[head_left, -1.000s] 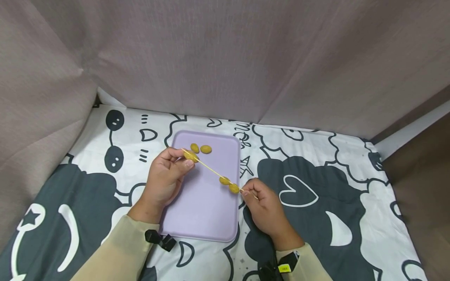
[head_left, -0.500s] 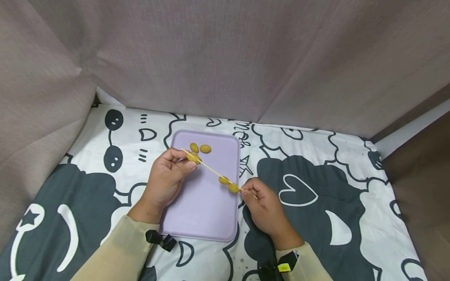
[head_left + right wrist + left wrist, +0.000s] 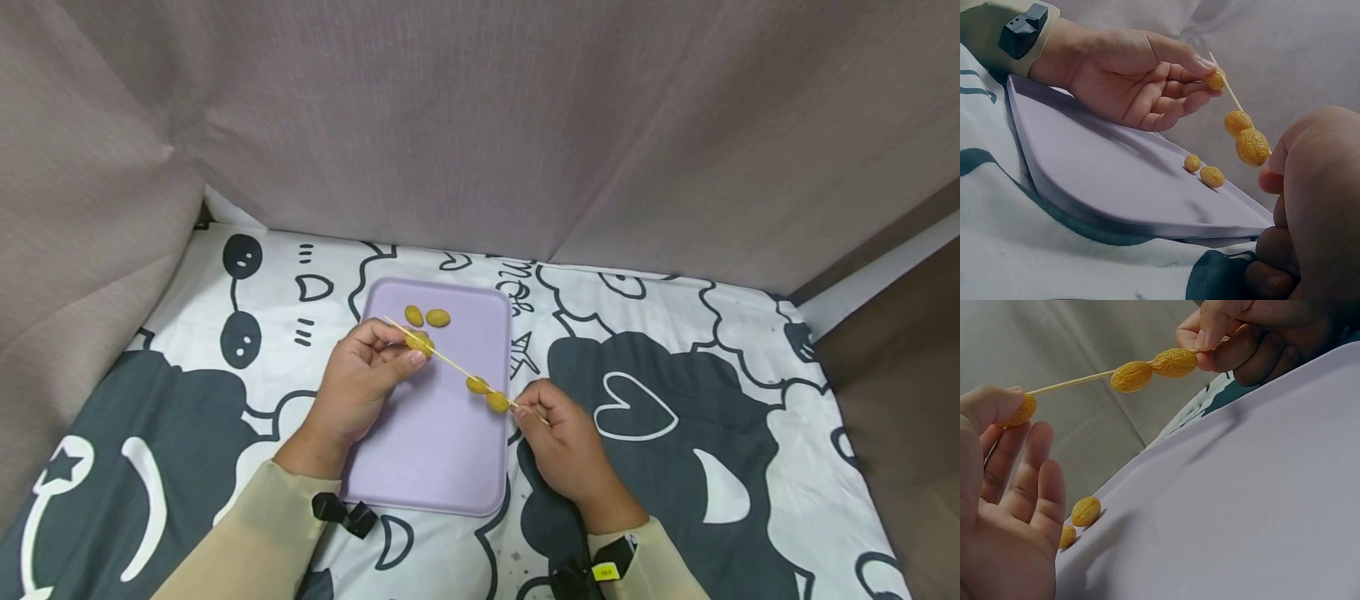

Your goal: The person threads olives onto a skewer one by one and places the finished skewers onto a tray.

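Note:
My right hand (image 3: 564,446) pinches the lower end of a thin wooden skewer (image 3: 452,362), which slants up to the left above the tray. Two wrinkled yellow dried fruits (image 3: 1131,377) sit side by side on it, near the right fingertips. Farther up, my left hand (image 3: 358,385) pinches a third yellow dried fruit (image 3: 1215,79) between thumb and forefinger at the skewer, whose pointed tip shows beyond that fruit. The other left fingers are loosely bent in the left wrist view. Two loose dried fruits (image 3: 438,317) lie below at the tray's far end.
The lilac rectangular tray (image 3: 427,475) lies on a black-and-white patterned cloth (image 3: 645,467). Grey-brown fabric (image 3: 480,125) hangs behind and to the left. Each sleeve carries a small black device (image 3: 343,512) at the wrist.
My left hand has slid a short way down the skewer to the right with the pinched dried fruit, leaving more of the tip bare. My right hand has hardly moved.

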### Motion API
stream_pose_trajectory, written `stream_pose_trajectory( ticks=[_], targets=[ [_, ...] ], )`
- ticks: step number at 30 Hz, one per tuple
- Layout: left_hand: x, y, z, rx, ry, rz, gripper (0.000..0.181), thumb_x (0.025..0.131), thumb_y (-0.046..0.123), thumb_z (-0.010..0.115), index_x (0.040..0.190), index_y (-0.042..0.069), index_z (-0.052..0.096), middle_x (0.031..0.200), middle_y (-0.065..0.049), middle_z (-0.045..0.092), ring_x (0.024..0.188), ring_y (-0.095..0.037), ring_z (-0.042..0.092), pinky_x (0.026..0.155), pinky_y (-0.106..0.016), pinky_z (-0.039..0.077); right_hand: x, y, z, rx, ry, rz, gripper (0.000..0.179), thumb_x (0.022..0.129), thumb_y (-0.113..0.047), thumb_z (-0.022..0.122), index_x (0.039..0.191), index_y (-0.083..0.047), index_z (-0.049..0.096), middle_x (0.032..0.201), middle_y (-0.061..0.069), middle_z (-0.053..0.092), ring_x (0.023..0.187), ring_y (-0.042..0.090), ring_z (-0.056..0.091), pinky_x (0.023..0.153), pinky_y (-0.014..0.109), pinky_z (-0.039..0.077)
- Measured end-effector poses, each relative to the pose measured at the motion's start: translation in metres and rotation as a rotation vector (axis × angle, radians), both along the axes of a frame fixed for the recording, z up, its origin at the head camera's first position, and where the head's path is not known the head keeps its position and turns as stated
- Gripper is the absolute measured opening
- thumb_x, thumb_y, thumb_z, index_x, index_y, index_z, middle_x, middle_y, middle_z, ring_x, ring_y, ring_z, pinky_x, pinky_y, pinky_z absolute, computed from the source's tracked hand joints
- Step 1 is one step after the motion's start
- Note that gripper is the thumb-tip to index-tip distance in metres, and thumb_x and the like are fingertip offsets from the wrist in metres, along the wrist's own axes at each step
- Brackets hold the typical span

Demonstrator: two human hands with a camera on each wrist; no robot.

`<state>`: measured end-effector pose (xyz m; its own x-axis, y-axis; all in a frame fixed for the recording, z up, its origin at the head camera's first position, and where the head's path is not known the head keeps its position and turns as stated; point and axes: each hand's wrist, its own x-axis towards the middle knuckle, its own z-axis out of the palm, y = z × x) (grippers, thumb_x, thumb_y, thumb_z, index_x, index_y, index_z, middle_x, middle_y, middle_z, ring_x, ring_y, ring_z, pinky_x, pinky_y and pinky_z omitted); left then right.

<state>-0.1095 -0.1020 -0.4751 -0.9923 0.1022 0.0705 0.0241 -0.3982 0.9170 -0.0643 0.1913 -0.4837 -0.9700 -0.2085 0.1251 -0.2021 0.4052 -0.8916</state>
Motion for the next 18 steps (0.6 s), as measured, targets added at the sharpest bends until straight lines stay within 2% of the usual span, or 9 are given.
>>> stream_pose_trajectory(
  ticks=[7,18],
  targets=[
    [0.0002,-0.0004,0.0023,-0.039,-0.014,-0.027,0.031,0.096,-0.018,0.070,0.104,0.011,0.063,0.110,0.001,0.084,0.103,-0.009,0.080,0.089,-0.019,0.066,-0.0001,-0.0004,0.0003,0.002,0.005,0.005,0.012,0.109,-0.005,0.068,0.101,-0.014,0.069,0.071,-0.005,0.045,0.064,0.010,0.045,0.056,0.027,0.038],
    [0.0006,0.0008,0.0008,-0.085,-0.027,-0.048,0.028,0.096,-0.016,0.075,0.104,0.007,0.062,0.108,0.001,0.085,0.099,-0.011,0.080,0.088,-0.021,0.067,0.0002,-0.0004,0.0006,-0.010,-0.001,0.007,0.011,0.109,-0.006,0.068,0.101,-0.014,0.070,0.072,-0.005,0.046,0.064,0.010,0.046,0.056,0.027,0.039]
  ],
)
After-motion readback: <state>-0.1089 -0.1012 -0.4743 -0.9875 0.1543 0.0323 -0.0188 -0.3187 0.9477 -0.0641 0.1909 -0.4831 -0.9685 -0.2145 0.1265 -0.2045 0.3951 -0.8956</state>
